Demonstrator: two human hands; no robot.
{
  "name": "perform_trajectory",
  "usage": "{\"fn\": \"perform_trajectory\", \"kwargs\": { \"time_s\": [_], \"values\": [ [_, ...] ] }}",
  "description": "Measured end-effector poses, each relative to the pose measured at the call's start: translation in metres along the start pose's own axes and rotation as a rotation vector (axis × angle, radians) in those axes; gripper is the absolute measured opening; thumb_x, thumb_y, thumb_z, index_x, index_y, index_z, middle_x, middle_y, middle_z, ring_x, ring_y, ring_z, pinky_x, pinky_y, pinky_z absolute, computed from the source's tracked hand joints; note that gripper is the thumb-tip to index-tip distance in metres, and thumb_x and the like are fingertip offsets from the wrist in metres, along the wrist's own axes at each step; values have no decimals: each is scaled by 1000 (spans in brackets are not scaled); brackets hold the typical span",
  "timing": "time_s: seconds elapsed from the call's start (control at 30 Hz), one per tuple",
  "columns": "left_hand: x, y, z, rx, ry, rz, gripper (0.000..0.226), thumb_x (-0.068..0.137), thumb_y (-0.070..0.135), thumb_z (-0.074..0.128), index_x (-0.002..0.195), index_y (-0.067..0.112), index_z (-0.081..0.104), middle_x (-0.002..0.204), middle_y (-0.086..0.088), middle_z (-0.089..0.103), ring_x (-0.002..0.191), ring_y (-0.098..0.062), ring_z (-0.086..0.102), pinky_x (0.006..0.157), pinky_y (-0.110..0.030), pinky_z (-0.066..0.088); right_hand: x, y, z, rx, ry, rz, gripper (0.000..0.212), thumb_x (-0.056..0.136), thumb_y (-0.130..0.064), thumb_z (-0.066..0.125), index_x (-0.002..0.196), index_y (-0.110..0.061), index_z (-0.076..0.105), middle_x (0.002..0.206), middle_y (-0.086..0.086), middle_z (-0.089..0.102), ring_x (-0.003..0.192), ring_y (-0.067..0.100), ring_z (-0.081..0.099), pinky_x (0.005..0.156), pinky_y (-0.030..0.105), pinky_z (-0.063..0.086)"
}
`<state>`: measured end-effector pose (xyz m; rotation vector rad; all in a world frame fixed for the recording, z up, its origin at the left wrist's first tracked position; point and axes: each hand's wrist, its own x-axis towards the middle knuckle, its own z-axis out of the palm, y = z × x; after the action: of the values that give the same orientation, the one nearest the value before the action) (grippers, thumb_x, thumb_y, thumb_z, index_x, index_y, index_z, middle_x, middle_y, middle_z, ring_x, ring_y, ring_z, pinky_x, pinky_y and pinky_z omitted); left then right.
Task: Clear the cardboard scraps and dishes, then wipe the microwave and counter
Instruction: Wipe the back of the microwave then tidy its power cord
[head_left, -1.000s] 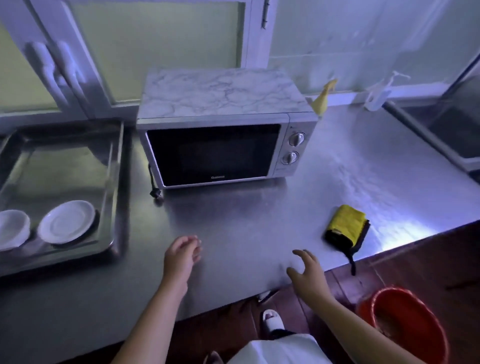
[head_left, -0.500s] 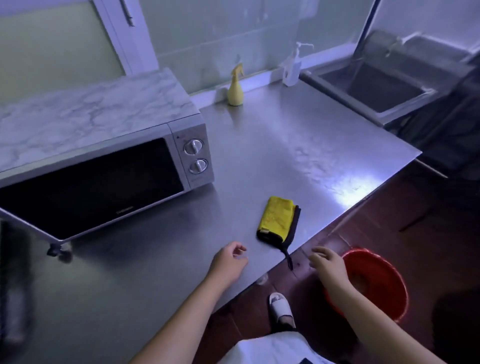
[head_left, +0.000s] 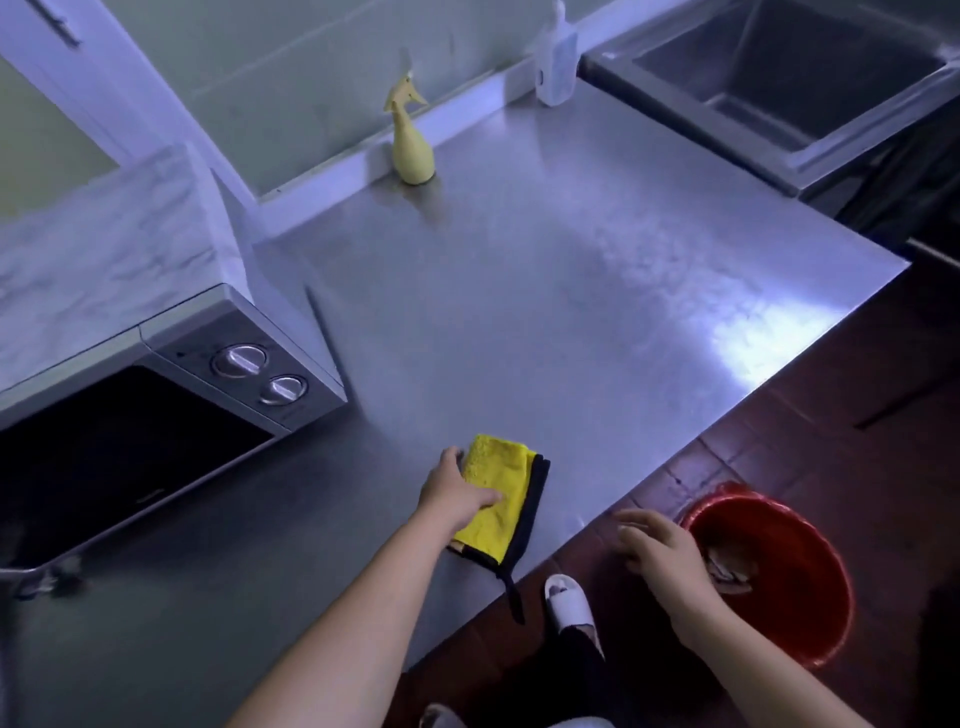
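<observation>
Yellow cloth (head_left: 500, 492), near the steel counter's (head_left: 571, 291) front edge, was gripped at its left side by the left hand's (head_left: 453, 493) thumb and fingers; the right hand (head_left: 662, 545) hovered loosely spread, holding nothing, beside a red bucket (head_left: 821, 639) containing brownish scraps (head_left: 727, 569); the microwave's (head_left: 234, 364) door lettering was unreadable.

Folded yellow, black-edged cloth (head_left: 511, 483) lies flat near the front edge of the steel tabletop (head_left: 545, 291); marble-topped microwave (head_left: 130, 364) stands left, door apparently closed.
</observation>
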<state>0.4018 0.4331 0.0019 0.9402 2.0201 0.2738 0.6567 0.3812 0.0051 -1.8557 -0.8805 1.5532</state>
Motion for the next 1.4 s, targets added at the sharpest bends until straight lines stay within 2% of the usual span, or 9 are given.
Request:
{"fn": "perform_trajectory", "kwargs": {
  "time_s": [0.17,0.27,0.43,0.6,0.73,0.9,1.13,1.27,1.4],
  "values": [
    [-7,13,-19,-655,-323,-90,36,88,-6,66,123,0,60,102,-12,73,84,-22,71,71,-34,60,10,-22,-5,30,-4,-51,19,92,1,63,101,-13,71,104,11,73,93,17,66,91,37,53],
    [-28,29,-33,-622,-343,87,34,93,-8,59,119,13,59,106,-5,70,90,-16,68,81,-32,57,8,-43,1,63,-98,-119,27,88,-4,72,110,-19,66,116,8,69,99,14,65,81,21,50],
    [-71,51,-70,-506,-533,376,41,92,-6,62,124,19,58,117,-6,69,105,-17,65,96,-38,52,-11,-81,11,61,-447,-184,99,59,-48,91,144,-42,42,139,-18,51,128,3,51,98,32,49],
    [-94,47,-95,-705,-655,471,56,82,3,72,133,17,56,127,-21,64,115,-35,63,101,-48,51,-39,-109,31,315,-801,-90,62,83,-43,77,138,-22,58,143,12,57,131,33,55,103,46,50],
    [-87,25,-98,-568,-761,578,73,82,-3,72,141,32,48,137,-10,59,126,-30,57,101,-43,50,-50,-122,52,340,-612,-15,51,90,-34,70,130,-2,61,127,22,66,117,38,65,94,49,55],
    [-71,13,-91,-521,-858,562,83,81,-1,73,145,39,39,137,-8,58,126,-27,58,98,-39,52,-57,-123,51,317,-334,-73,14,88,-7,68,99,0,72,86,19,72,61,26,71,45,29,54],
    [-44,23,-73,-585,-961,403,71,76,-1,75,139,18,48,132,-17,63,122,-33,60,103,-48,49,-30,-142,36,308,-238,-154,17,84,2,68,89,-11,77,89,17,72,80,31,73,61,37,59],
    [-15,44,-73,-755,-818,353,56,75,5,75,129,5,60,123,-18,66,112,-28,64,96,-42,52,12,-169,31,386,-310,-157,23,69,-12,75,92,-15,75,83,11,67,76,24,69,61,38,56],
    [31,83,-75,-1034,-649,283,65,70,7,78,132,13,59,124,-12,65,110,-28,63,82,-38,55,84,-209,24,344,-347,-144,30,80,8,64,92,-19,68,81,8,64,66,21,61,65,39,56]
  ]
}}
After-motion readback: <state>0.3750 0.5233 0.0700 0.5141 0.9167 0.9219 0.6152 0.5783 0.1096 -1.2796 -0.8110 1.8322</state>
